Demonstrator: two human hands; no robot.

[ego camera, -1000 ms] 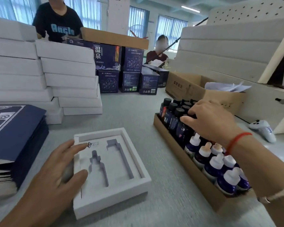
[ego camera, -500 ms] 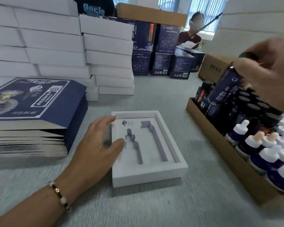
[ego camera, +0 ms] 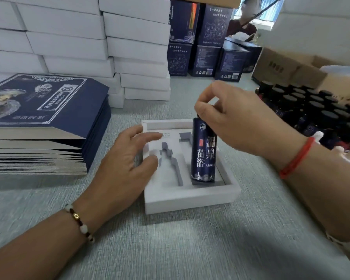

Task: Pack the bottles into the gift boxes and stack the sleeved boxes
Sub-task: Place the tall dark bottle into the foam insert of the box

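A white gift box [ego camera: 190, 197] with a foam insert lies open on the grey table in front of me. My right hand [ego camera: 238, 122] pinches the cap end of a dark blue bottle [ego camera: 203, 152] with silver characters, holding it tilted with its base down in the box's right slot. The narrow left slot [ego camera: 171, 160] holds nothing. Resting on the box's left edge, my left hand [ego camera: 127, 158] has its fingers spread and relaxed over the insert. More dark-capped bottles [ego camera: 311, 106] fill a cardboard tray at the right.
A pile of flat navy sleeves [ego camera: 40, 118] lies at the left. White boxes [ego camera: 101, 43] are stacked behind it. Navy cartons [ego camera: 202, 45] and a brown carton [ego camera: 287, 67] stand at the back, with a person partly visible beyond them.
My right hand lifted a dark blue bottle from the tray and brought it left and down into the box's right slot. My left hand stayed on the box's left edge.
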